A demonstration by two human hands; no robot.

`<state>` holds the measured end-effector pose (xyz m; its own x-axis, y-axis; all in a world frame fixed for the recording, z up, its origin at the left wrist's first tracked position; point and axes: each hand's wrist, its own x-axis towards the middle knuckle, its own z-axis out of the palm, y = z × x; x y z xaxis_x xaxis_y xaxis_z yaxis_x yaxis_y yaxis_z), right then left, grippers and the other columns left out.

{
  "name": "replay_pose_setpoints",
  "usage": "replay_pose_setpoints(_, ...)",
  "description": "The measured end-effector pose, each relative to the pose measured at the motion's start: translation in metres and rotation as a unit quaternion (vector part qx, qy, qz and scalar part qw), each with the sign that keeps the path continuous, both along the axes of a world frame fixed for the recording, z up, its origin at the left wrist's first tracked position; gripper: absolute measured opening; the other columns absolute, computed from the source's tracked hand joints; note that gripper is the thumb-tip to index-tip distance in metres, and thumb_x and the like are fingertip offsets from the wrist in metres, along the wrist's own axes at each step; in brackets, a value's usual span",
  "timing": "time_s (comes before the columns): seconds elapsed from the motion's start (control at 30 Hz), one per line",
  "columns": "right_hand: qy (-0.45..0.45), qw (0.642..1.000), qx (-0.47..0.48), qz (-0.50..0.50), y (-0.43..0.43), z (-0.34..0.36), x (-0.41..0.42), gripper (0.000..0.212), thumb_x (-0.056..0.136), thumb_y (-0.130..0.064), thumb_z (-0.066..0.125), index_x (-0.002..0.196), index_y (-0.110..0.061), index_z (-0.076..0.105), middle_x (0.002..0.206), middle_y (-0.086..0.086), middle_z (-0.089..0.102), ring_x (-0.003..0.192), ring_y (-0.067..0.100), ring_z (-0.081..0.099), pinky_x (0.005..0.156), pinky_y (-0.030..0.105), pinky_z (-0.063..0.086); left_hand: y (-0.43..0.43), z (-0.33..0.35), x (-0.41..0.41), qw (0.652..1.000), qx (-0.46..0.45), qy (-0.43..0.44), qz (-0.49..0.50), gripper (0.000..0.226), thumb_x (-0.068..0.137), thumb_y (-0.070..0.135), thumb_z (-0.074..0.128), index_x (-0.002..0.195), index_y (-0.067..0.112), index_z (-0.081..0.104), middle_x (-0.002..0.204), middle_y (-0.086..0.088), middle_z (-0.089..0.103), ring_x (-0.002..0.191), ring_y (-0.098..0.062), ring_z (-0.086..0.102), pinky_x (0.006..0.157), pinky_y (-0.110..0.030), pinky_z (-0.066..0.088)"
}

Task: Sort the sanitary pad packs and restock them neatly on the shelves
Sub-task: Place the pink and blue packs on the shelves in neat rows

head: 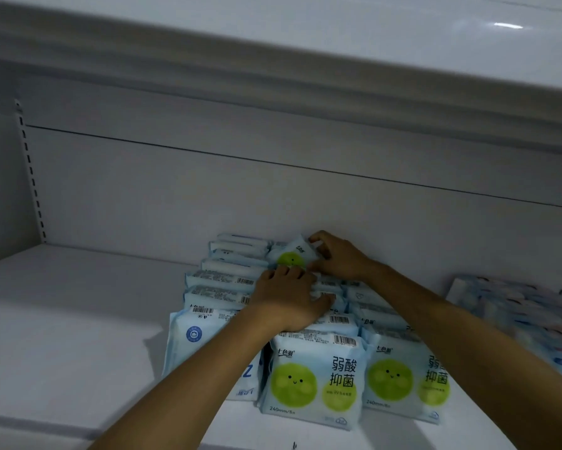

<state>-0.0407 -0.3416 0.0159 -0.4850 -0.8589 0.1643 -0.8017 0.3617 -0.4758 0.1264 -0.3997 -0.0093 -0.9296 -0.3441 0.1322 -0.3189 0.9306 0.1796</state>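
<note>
Light-blue sanitary pad packs with green smiley circles stand in three rows on the white shelf [78, 319]. The front middle pack [312, 381] and the front right pack [406, 384] face me. The left row [221, 287] runs back to the wall. At the back of the middle row a tilted pack [292, 254] leans against the rear wall. My right hand [338, 254] grips its top right corner. My left hand [289, 297] lies flat on the tops of the middle-row packs, fingertips touching the tilted pack's lower edge.
Another pile of blue and white packs [526, 313] lies at the right edge, blurred. The shelf above [305, 43] overhangs close overhead. A slotted upright [33, 177] runs down the back left corner. White shelf surface stretches to the left of the rows.
</note>
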Motion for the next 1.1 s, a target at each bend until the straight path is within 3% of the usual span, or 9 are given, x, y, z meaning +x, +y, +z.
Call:
replay_pose_setpoints(0.13, 0.107, 0.993, -0.05, -0.018, -0.012, -0.008, 0.003, 0.033, 0.09, -0.006, 0.059, 0.119, -0.021, 0.055, 0.1, 0.0, 0.063, 0.085, 0.025, 0.062, 0.077, 0.037, 0.05, 0.0, 0.0, 0.001, 1.0, 0.006, 0.005, 0.0, 0.067, 0.094, 0.065, 0.027, 0.15, 0.028, 0.025, 0.156, 0.0, 0.025, 0.142, -0.023, 0.02, 0.113, -0.04, 0.016)
replay_pose_setpoints(0.23, 0.213, 0.977, 0.003, -0.018, -0.017, -0.006, 0.004, 0.041, 0.092, -0.004, 0.053, 0.128, -0.024, 0.057, 0.117, 0.004, 0.064, 0.107, 0.025, 0.059, 0.097, 0.041, 0.041, 0.0, -0.001, 0.0, 1.0, 0.008, 0.005, -0.003, 0.068, 0.094, 0.065, 0.027, 0.15, 0.027, 0.026, 0.157, -0.001, 0.025, 0.143, -0.022, 0.02, 0.114, -0.04, 0.016)
replay_pose_setpoints(0.37, 0.064, 0.988, 0.137, 0.03, -0.018, -0.006, 0.015, 0.04, 0.103, -0.02, 0.04, 0.143, -0.015, 0.043, 0.15, 0.008, 0.039, 0.135, 0.024, 0.039, 0.113, 0.032, 0.028, 0.002, 0.001, 0.001, 1.0, -0.003, -0.004, -0.005, 0.069, 0.095, 0.063, 0.024, 0.15, 0.022, 0.026, 0.156, -0.003, 0.027, 0.141, -0.024, 0.023, 0.114, -0.041, 0.018)
replay_pose_setpoints(0.47, -0.088, 0.995, -0.04, -0.028, -0.008, 0.006, 0.016, 0.033, 0.103, -0.022, 0.042, 0.133, -0.012, 0.05, 0.138, 0.009, 0.05, 0.121, 0.02, 0.049, 0.099, 0.028, 0.04, 0.002, 0.003, 0.002, 1.0, -0.006, -0.017, -0.004, 0.069, 0.095, 0.063, 0.024, 0.151, 0.024, 0.024, 0.157, -0.003, 0.024, 0.142, -0.024, 0.021, 0.115, -0.042, 0.017)
replay_pose_setpoints(0.63, 0.017, 0.979, -0.191, -0.063, 0.016, 0.019, 0.025, 0.026, 0.099, -0.005, 0.038, 0.098, -0.014, 0.062, 0.098, 0.005, 0.065, 0.092, 0.028, 0.064, 0.082, 0.036, 0.051, 0.0, 0.008, 0.001, 0.998, 0.061, -0.005, -0.004, 0.069, 0.094, 0.062, 0.033, 0.151, 0.023, 0.024, 0.156, -0.004, 0.027, 0.141, -0.026, 0.028, 0.114, -0.041, 0.024)
replay_pose_setpoints(0.73, 0.011, 0.98, -0.199, -0.03, 0.019, 0.029, 0.038, 0.029, 0.096, 0.0, 0.043, 0.089, -0.016, 0.067, 0.091, 0.007, 0.068, 0.085, 0.02, 0.064, 0.084, 0.035, 0.052, -0.007, 0.031, 0.008, 0.942, 0.293, 0.16, -0.043, 0.054, 0.098, 0.042, 0.047, 0.146, 0.021, 0.034, 0.149, -0.003, 0.04, 0.131, -0.02, 0.043, 0.098, -0.027, 0.038)
replay_pose_setpoints(0.87, -0.019, 0.982, -0.188, 0.021, 0.013, 0.034, 0.066, 0.023, 0.094, -0.002, 0.052, 0.089, -0.02, 0.067, 0.093, 0.005, 0.069, 0.081, 0.015, 0.064, 0.079, 0.026, 0.051, -0.037, 0.063, 0.038, 0.872, 0.348, 0.342, -0.05, 0.023, 0.1, 0.021, 0.046, 0.119, 0.021, 0.059, 0.122, 0.001, 0.06, 0.112, -0.012, 0.054, 0.092, -0.02, 0.039)
replay_pose_setpoints(0.97, -0.012, 0.989, -0.116, 0.089, 0.004, 0.03, 0.092, 0.018, 0.095, -0.01, 0.056, 0.095, -0.025, 0.066, 0.099, -0.006, 0.067, 0.081, -0.003, 0.059, 0.075, 0.01, 0.045, -0.065, 0.056, 0.072, 0.861, 0.347, 0.372, -0.003, 0.023, 0.102, 0.023, 0.042, 0.114, 0.024, 0.062, 0.118, 0.008, 0.06, 0.111, -0.006, 0.053, 0.087, -0.013, 0.038)
replay_pose_setpoints(1.1, -0.013, 0.988, -0.097, 0.119, -0.011, 0.024, 0.111, 0.021, 0.097, -0.007, 0.051, 0.102, -0.018, 0.068, 0.1, -0.004, 0.068, 0.091, 0.002, 0.062, 0.081, 0.008, 0.046, -0.097, 0.017, 0.108, 0.836, 0.403, 0.366, 0.068, 0.036, 0.103, 0.028, 0.033, 0.135, 0.023, 0.051, 0.139, 0.006, 0.049, 0.13, -0.012, 0.043, 0.108, -0.031, 0.031)
